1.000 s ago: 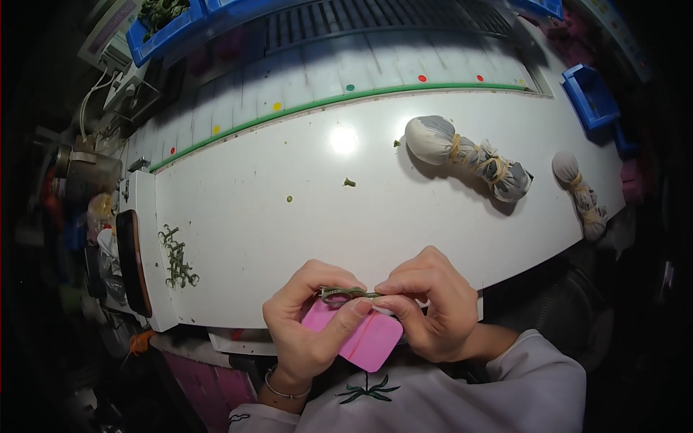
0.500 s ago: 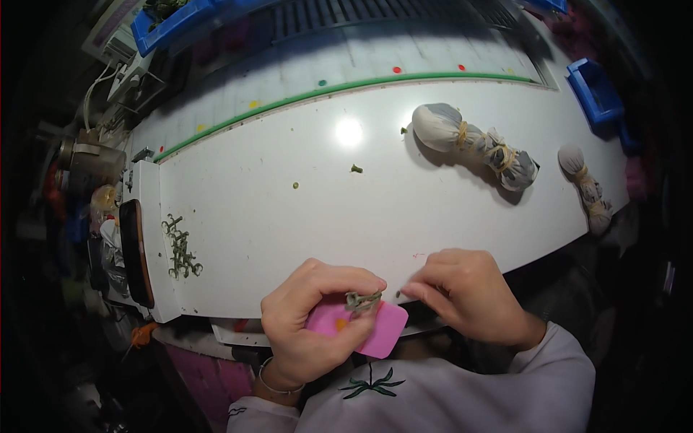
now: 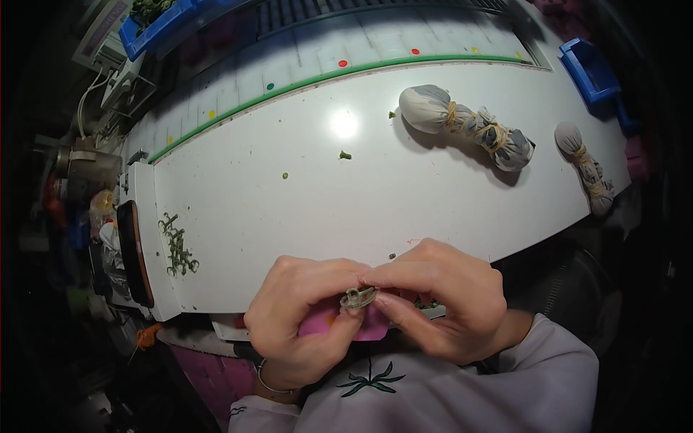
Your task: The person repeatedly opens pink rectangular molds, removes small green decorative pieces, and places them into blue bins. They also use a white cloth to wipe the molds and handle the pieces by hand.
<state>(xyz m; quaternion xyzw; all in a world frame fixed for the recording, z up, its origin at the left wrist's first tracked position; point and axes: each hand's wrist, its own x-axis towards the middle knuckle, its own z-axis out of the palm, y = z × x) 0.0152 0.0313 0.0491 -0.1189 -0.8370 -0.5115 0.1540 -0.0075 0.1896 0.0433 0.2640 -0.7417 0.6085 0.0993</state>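
At the near edge of the white table my two hands meet. My left hand point(image 3: 299, 314) is closed, pinching a small grey-green ring-shaped piece point(image 3: 357, 297) between thumb and fingers. Against the other side of that piece, the thumb and forefinger of my right hand point(image 3: 451, 303) are pressed; whether they grip the ring itself or something tiny is hidden. A flat pink piece with an orange spot point(image 3: 374, 328) shows beneath my left fingers. Several similar grey-green pieces with loop ends point(image 3: 177, 245) lie in a heap at the left of the table.
Two grey cloth bundles tied with bands, a large one point(image 3: 465, 126) and a small one point(image 3: 586, 169), lie at the right. Green scraps point(image 3: 346, 155) dot the white tabletop point(image 3: 238, 195). A blue bin point(image 3: 590, 72) stands far right; a dark oblong object point(image 3: 135, 252) is at left.
My right hand has moved left to meet my left hand at the ring-shaped piece. Less of the pink piece shows. A green scrap now lies by my right hand. The whole view has shifted slightly.
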